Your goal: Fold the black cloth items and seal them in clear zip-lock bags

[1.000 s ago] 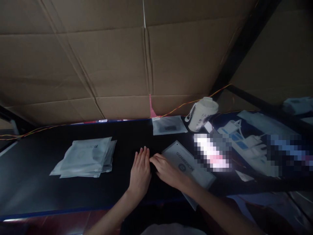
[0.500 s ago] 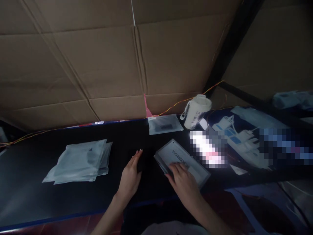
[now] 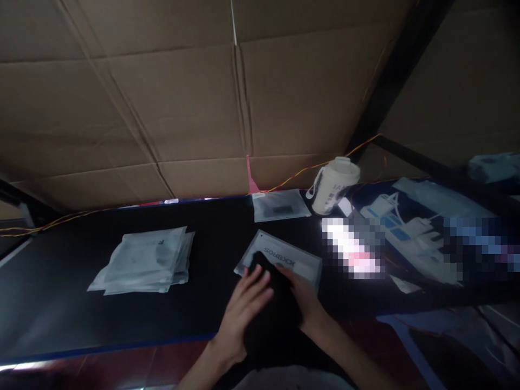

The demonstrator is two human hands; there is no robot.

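Note:
Between my two hands is a black, soft-looking item (image 3: 270,309), raised near the table's front edge. My left hand (image 3: 244,309) lies along its left side, fingers stretched over it and slightly apart. On the other side my right hand (image 3: 304,300) grips its right edge, thumb toward the top. Behind the item, a frosted zip pouch (image 3: 298,257) with dark lettering lies on the black table, partly covered by the item and my right hand. A stack of frosted pouches (image 3: 146,260) rests to the left.
Another pouch (image 3: 280,206) lies at the table's back edge, beside a white lidded cup (image 3: 335,187) with a strap. A white power strip (image 3: 410,233) is at the right. Cardboard (image 3: 182,108) stands behind the table, with thin orange wires along its base.
The black item is now raised between my hands. My right hand has left the lettered pouch, which is turned and shifted left. My left hand has moved right onto the item.

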